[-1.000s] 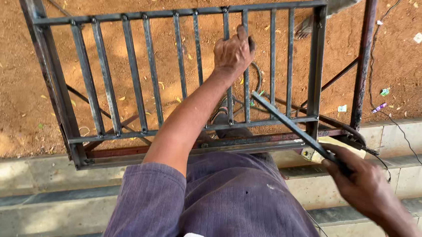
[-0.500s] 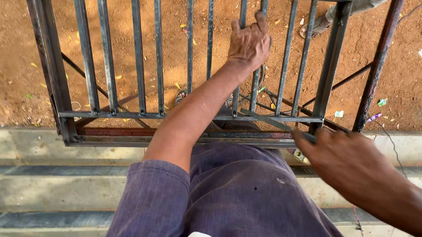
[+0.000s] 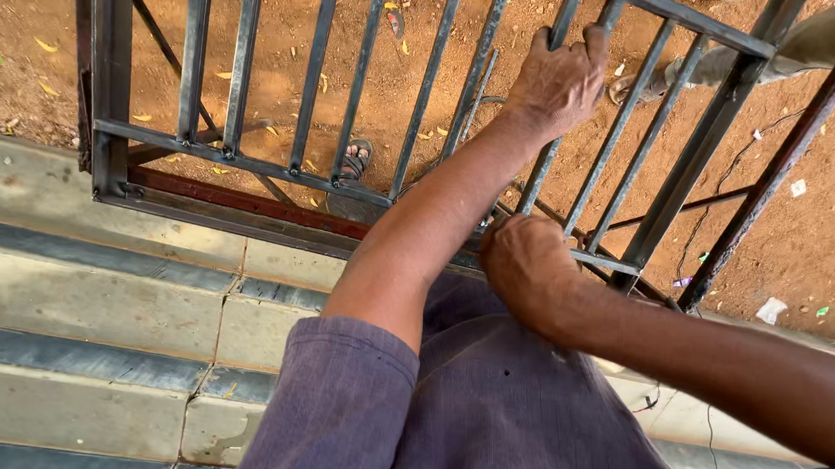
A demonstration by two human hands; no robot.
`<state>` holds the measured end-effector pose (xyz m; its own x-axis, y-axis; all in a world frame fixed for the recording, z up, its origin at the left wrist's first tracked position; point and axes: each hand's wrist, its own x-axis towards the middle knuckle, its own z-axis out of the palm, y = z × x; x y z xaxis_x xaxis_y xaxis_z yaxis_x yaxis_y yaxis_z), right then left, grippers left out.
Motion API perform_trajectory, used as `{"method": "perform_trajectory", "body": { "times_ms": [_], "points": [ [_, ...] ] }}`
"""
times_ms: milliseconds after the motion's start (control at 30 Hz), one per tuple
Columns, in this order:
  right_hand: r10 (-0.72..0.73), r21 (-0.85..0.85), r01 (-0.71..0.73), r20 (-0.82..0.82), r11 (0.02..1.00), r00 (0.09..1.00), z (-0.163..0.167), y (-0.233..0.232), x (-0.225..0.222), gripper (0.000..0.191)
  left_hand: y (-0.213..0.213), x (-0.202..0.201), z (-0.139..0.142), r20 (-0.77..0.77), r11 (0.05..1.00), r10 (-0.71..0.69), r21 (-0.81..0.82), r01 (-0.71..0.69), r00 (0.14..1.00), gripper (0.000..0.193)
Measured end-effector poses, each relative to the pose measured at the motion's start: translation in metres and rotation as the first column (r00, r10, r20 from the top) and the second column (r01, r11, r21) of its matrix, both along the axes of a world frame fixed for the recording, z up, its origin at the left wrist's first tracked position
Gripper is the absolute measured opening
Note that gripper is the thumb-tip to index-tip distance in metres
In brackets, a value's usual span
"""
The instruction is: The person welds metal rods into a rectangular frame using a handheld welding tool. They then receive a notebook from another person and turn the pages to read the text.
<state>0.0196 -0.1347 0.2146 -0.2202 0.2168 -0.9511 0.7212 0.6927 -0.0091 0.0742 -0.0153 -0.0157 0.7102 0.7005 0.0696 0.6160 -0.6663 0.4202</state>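
Over the near concrete steps [image 3: 86,278] stands a metal grille [image 3: 244,166]: likely heavy, rigid. Left hand [image 3: 554,81] clamps a far bar; right hand [image 3: 524,263] closes on the bottom rail.

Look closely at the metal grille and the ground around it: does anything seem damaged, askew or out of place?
The metal grille has a rusty red lower rail, unlike its grey bars. Paper scraps and leaves litter the dirt. The left hand grips one bar; nothing looks broken.
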Motion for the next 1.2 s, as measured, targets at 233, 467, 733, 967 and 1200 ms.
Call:
{"method": "perform_trajectory", "body": {
  "times_ms": [233, 467, 733, 967, 1200],
  "points": [
    [-0.203, 0.081, 0.206, -0.043, 0.975, 0.978, -0.009, 0.002, 0.0, 0.022, 0.002, 0.0, 0.001, 0.018, 1.0, -0.007, 0.004, 0.007, 1.0, 0.053],
    [-0.321, 0.134, 0.332, -0.097, 0.934, 0.942, -0.017, -0.008, -0.001, 0.013, 0.0, -0.005, 0.016, 0.06, 0.996, -0.025, -0.081, 0.03, 0.998, 0.064],
    [-0.254, 0.122, 0.263, -0.084, 0.957, 0.964, -0.025, -0.019, 0.0, 0.012, 0.006, -0.001, 0.01, 0.023, 0.98, -0.058, -0.189, 0.061, 0.998, 0.074],
    [-0.241, 0.218, 0.266, -0.136, 0.939, 0.961, -0.035, -0.03, -0.002, 0.012, -0.005, -0.001, 0.002, 0.216, 0.997, 0.022, -0.07, -0.007, 0.976, 0.065],
    [-0.237, 0.012, 0.238, -0.067, 0.971, 0.969, -0.017, -0.054, -0.023, 0.015, 0.002, -0.002, 0.008, 0.038, 0.978, -0.02, -0.207, 0.028, 0.999, 0.067]
  ]
}}
